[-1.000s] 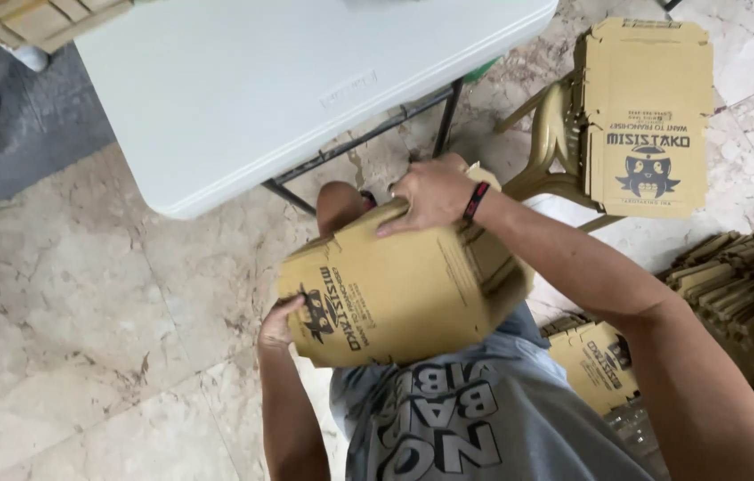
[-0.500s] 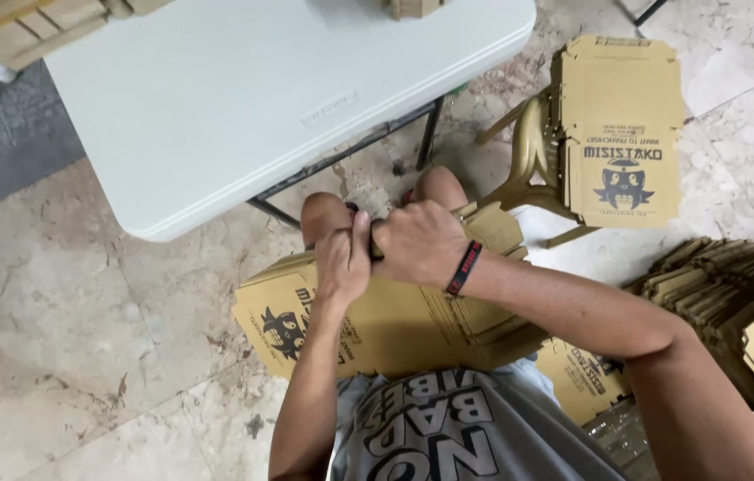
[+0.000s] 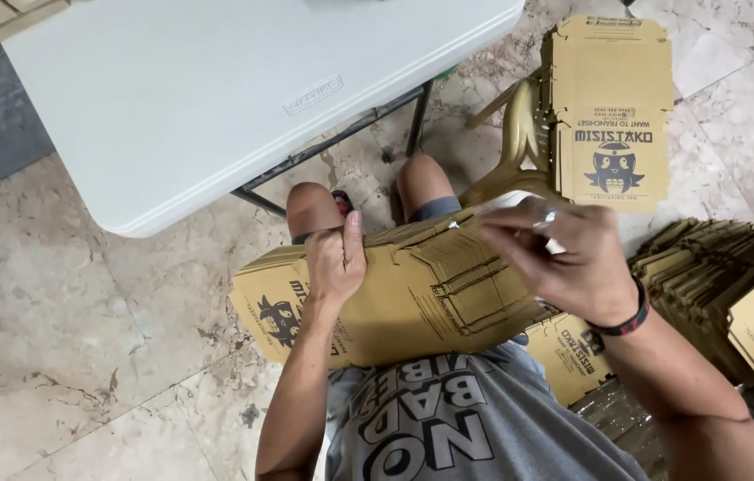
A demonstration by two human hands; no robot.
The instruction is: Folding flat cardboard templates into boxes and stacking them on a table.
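Note:
A flat brown cardboard box blank [image 3: 421, 294] with a dark printed mascot lies across my lap, its far edge over my knees. My left hand [image 3: 335, 258] grips that far edge near the left, thumb on top. My right hand [image 3: 564, 254], with a dark wristband, hovers over the blank's right end, fingers pinched at the top edge beside a small shiny thing I cannot make out.
A white folding table [image 3: 217, 98] stands ahead. On a tan plastic chair [image 3: 519, 134] at the right rests a stack of flat box blanks [image 3: 613, 107]. More blanks [image 3: 742, 285] are piled on the marble floor at my right.
The blank has been lowered and spread flatter over my lap. My hands, close together at its far edge before, have moved apart, the right one shifting right.

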